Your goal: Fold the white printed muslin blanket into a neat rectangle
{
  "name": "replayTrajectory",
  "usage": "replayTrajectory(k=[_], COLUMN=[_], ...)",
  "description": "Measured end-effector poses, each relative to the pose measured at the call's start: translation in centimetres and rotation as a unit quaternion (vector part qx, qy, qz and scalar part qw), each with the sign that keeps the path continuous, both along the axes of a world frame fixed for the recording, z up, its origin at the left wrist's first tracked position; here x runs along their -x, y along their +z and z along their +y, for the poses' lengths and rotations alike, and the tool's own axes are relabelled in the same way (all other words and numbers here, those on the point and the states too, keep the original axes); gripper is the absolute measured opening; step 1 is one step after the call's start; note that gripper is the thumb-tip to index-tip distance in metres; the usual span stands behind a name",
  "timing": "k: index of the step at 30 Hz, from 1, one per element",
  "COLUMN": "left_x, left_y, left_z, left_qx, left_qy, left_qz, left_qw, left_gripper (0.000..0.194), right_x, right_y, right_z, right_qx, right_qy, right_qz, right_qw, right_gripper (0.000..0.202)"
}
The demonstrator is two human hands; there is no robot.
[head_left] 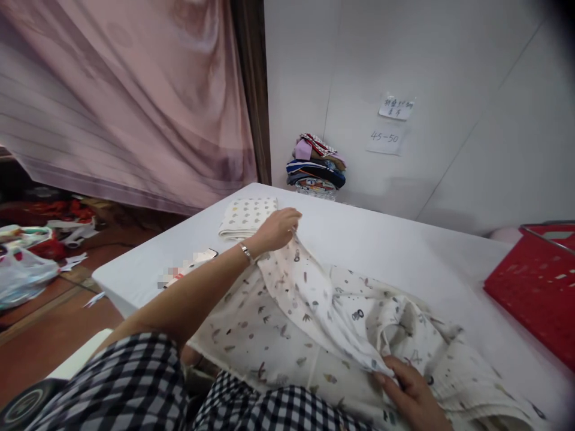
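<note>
A large white cloth (287, 335) with small printed motifs lies crumpled over the table's front and hangs down towards my lap. My left hand (281, 228) is raised above the table and pinches the cloth near a corner, pulling that edge up. Lower right, my right hand (411, 392) grips another stretch of the same edge, so the fabric runs slanting between both hands. Just behind my left hand lies a folded white cloth (248, 216) with a grey and yellow pattern. Loose folds bunch up beside my right hand.
The white table (381, 239) reaches back to a grey wall. A stack of folded fabrics (317, 167) stands behind its far edge. A red bin (534, 287) is on the right. Left are a phone-like object (191, 266), a pink curtain (148, 90) and a plastic bag (27, 278) on the floor.
</note>
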State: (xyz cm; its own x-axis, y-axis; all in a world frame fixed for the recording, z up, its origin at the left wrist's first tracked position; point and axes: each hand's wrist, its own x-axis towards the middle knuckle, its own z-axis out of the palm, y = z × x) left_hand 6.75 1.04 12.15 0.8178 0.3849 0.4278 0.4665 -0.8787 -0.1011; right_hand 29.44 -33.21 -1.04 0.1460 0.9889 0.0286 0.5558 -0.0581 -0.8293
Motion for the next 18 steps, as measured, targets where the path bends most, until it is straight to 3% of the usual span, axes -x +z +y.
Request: replayTrajectory(k=[2,4,8,11,15,18], left_x=[-2.3,-4.5,-7.5,-8.3,-7.8,-6.4], left_y=[-1.0,-3.0,-7.0,-8.4,-7.5,-4.5], left_z=[0.5,1.1,2.1,2.4,3.4,5.1], left_qx=[0.029,0.062,0.102,0.095,0.059,-0.010], left_qy=[-0.083,-0.120,-0.098,-0.091,-0.060,0.013], left_qz=[0.060,0.155,0.257,0.262,0.254,0.203], left_qw=[0.994,0.979,0.956,0.956,0.963,0.979], left_gripper=[0.022,0.026,0.040,0.042,0.029,0.018], right_x=[-0.1,-0.2,-0.2,0.2,0.3,-1.6], right_y=[0.1,0.1,0.2,0.6,1.5,3.1], right_z=[0.0,0.1,0.2,0.3,0.3,0.5], right_qx=[0.014,0.024,0.034,0.030,0.020,0.006], right_qy=[-0.003,-0.005,-0.008,-0.019,-0.031,-0.061], right_qz=[0.008,0.014,0.013,0.014,0.028,0.022], right_qw=[1.000,1.000,0.999,0.999,0.999,0.998], right_gripper=[0.024,0.023,0.015,0.012,0.019,0.023])
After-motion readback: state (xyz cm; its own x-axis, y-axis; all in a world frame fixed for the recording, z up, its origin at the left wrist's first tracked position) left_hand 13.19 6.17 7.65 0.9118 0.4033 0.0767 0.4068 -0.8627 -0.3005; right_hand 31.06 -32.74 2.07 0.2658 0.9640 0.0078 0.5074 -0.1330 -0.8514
